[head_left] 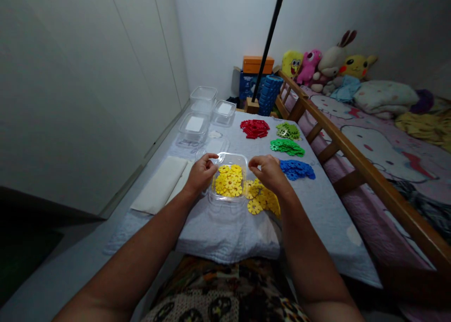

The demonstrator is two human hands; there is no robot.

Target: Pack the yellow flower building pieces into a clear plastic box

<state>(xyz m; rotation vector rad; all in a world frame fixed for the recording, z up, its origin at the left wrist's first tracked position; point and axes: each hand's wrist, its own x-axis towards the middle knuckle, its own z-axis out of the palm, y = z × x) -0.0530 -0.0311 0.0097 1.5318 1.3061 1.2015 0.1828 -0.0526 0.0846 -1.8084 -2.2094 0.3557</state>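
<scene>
Well, just left of the left hand (202, 172) lies a folded pale sheet (155, 186), partly hidden by the wrist; a sideways sweep of that forearm could drag it. Beyond the left fingers (210, 156) stand other transparent containers (193, 126), close enough together that a long reach might topple one. A transparent lid (221, 146) lies just past those fingertips, hard to see against the cloth and so easily snagged. The left fingers are curled, thumb and forefinger slightly parted; whether they grip the rim beside them I cannot tell.

Between the two sets of fingers sits the square plastic container (227, 200), part filled with yellow flower-shaped discs (229, 181); pressing one side alone could tip so light a box and spill them. Well beyond the gap between the hands is a heap of red pieces (254, 129). The right hand (268, 168) has its thumb and forefinger bent close together near the right rim; I cannot tell whether they pinch anything. Below it, loose yellow discs (262, 200) are near enough for the wrist to scatter. Past the right knuckles lie light-green discs (288, 131), green discs (287, 147) and blue discs (299, 170); an outward swing could mix colours. Farther right, a wooden bed rail (338, 133) edges the bench (327, 223), limiting elbow room.
</scene>
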